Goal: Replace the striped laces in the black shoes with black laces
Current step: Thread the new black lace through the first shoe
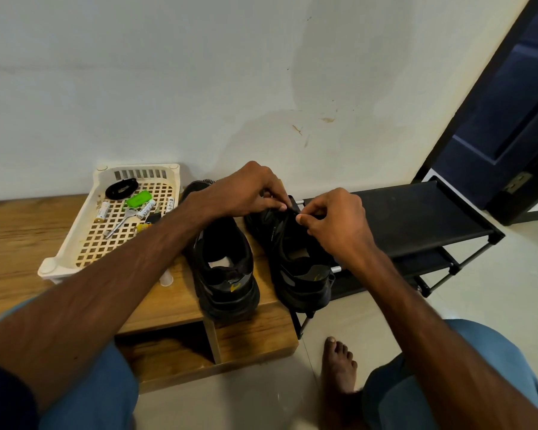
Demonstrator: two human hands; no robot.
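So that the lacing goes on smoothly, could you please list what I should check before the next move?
1. Left hand and right hand both pinch at the lace area of the right-hand shoe: ok.
2. Colour of what they pinch: cannot tell.
3. Right-hand shoe seated firmly at the edge of the bench: cannot tell.
4. Other shoe upright on the bench, out of the way: ok.
5. Black coil in the white basket is a spare lace: cannot tell.

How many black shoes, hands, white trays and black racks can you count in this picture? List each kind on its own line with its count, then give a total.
Black shoes: 2
Hands: 2 (left hand, right hand)
White tray: 1
Black rack: 1
Total: 6
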